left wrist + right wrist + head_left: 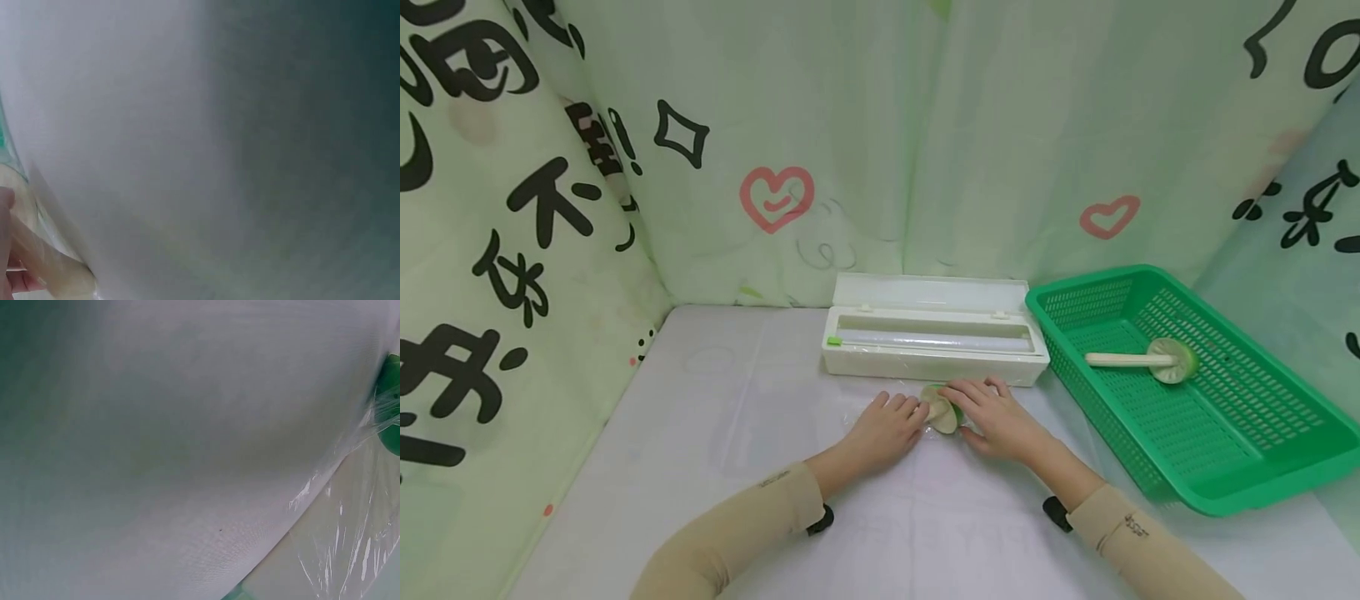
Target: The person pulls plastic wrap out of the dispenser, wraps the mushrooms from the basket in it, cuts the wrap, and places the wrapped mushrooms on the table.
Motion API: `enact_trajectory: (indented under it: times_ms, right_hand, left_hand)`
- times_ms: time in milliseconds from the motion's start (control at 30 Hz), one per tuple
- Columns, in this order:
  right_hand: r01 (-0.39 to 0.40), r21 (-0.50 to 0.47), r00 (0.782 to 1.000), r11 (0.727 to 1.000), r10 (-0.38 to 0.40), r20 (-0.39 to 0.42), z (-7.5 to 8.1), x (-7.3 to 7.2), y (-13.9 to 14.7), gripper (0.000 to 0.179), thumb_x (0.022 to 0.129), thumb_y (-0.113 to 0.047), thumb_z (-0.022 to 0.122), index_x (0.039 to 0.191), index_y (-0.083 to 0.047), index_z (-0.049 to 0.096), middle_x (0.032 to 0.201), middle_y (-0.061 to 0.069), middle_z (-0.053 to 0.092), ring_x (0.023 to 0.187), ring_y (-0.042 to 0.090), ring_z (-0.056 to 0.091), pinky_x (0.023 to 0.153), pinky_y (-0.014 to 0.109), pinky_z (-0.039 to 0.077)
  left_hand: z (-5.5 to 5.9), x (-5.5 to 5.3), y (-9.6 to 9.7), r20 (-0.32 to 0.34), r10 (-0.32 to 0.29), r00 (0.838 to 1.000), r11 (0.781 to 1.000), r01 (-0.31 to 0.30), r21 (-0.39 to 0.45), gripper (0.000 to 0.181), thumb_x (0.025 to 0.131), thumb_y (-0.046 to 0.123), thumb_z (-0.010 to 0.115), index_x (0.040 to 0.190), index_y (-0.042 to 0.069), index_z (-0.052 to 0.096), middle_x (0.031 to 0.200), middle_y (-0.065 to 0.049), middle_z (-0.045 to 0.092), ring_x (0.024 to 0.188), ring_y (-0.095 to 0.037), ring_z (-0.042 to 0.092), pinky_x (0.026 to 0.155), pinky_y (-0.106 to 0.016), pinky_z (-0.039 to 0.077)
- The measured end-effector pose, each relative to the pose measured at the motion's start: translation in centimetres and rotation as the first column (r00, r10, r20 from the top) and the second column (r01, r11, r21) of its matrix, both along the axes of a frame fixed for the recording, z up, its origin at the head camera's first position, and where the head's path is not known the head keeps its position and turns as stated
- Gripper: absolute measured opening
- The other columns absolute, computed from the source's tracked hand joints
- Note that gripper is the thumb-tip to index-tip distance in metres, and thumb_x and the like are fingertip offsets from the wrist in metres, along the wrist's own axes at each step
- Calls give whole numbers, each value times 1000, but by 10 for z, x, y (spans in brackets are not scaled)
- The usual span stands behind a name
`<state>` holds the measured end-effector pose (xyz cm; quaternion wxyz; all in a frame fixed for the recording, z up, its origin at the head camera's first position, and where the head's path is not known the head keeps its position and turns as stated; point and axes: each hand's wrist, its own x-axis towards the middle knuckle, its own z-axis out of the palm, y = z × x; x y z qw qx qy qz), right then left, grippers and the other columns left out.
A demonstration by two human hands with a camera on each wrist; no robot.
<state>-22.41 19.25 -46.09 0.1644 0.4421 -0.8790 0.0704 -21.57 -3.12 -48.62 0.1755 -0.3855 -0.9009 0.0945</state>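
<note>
Left hand (887, 433) pinches the handle (59, 269) of a mushroom-shaped object (942, 414) on the tabletop (917, 533), before the white box (925, 363); right hand (1000, 423) is at its green head, grip unclear. Clingy film (350, 531) could bunch or tear if the hands pull unevenly.

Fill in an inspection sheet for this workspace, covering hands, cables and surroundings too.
Surface: white cloth, lightly creased.
Job's things: cream-and-green mushroom-shaped object with clear plastic film about it; white rectangular box, lid open, holding a roll of film.
Clutter: green perforated plastic basket at the right, holding a similar cream-and-green object.
Hands: left hand holds the wrapped object's stem; right hand touches its round head.
Cables: nothing seen.
Surroundings: pale green curtains printed with black characters and red hearts.
</note>
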Motion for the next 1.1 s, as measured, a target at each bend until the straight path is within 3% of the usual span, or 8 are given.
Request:
enact_trajectory:
  times_ms: [233,400,533,700,833,967,1100]
  right_hand:
    - [-7,-14,1000,1000,7,-3,-1,0,-2,64,72,-18,75,128,-10,45,124,9,50,110,23,48,84,47,33]
    - [12,-10,1000,1000,-12,-17,-1,1,-2,66,73,-21,72,131,-9,42,125,9,48,110,23,47,82,46,33]
    - [3,-69,995,998,-10,-97,-1,5,0,61,77,-31,62,128,-6,43,122,11,50,105,24,49,81,47,32]
    - [-41,-156,970,987,1,-243,-2,12,1,50,88,-42,39,118,-3,49,114,12,53,100,27,51,81,49,34]
    - [14,-141,955,990,-55,-290,-4,18,2,56,91,-47,32,121,-2,44,116,13,51,104,28,48,80,46,32]
    - [103,-101,947,990,-129,-296,-5,21,2,64,87,-49,44,127,0,39,119,16,48,107,29,46,81,45,31]
    - [158,-83,932,984,-176,-317,-3,21,0,83,67,-42,70,128,2,37,118,17,49,105,30,46,81,44,31]
  left_hand:
    - [3,-1,3,-17,15,1000,994,-16,-106,27,97,27,39,121,15,45,109,4,51,95,-12,51,77,-26,39]
    - [3,-1,2,-30,17,999,993,-20,-114,26,96,24,40,119,14,44,108,3,51,94,-12,50,76,-26,39]
    - [5,0,2,-24,33,999,994,-35,-105,26,96,25,40,120,15,44,108,4,50,93,-11,49,77,-26,39]
    - [10,0,2,-33,35,999,999,-36,-38,25,95,26,43,117,15,46,102,4,50,88,-12,49,76,-26,38]
    - [13,0,-1,-107,-3,994,1000,4,7,27,91,30,49,113,15,48,98,4,51,86,-12,50,72,-25,37]
    - [17,0,-3,-221,-62,973,994,79,69,30,86,34,54,108,15,50,95,4,54,83,-12,51,70,-24,37]
    - [23,1,-3,-279,-107,954,984,141,105,30,86,33,53,109,14,51,94,4,56,83,-12,53,71,-24,39]
